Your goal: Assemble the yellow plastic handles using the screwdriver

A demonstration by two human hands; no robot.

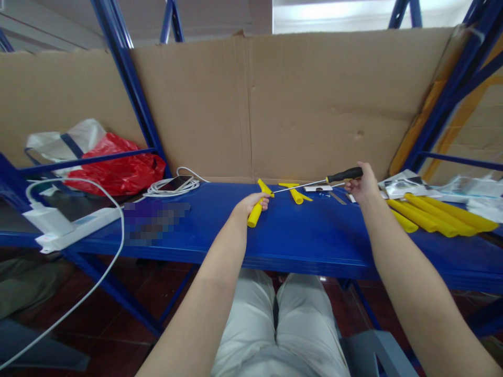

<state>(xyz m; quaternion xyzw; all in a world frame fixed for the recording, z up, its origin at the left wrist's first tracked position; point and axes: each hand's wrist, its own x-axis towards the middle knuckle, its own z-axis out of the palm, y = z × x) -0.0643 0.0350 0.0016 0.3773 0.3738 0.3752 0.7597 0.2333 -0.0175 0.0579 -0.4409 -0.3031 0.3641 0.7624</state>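
Note:
My left hand (258,203) is closed around a yellow plastic branched tube piece (255,214) above the blue shelf. A long screwdriver (346,174) with a black and yellow handle is in my right hand (363,184), gripped near the handle's end. Its thin shaft runs leftward, and the tip meets the yellow piece by my left fingers; whether it sits in a screw is too small to tell. Just right of my left hand lies a second yellow branched piece (295,193). Between the hands are a small white card (318,188) and tiny metal bits.
Several yellow tubes (440,214) lie at the right beside clear plastic bags (471,193). Leftward are a coiled white cable (173,187), a red bag (121,165) and a power strip (82,230). Cardboard (314,104) walls the back, and blue posts (129,78) rise at the sides.

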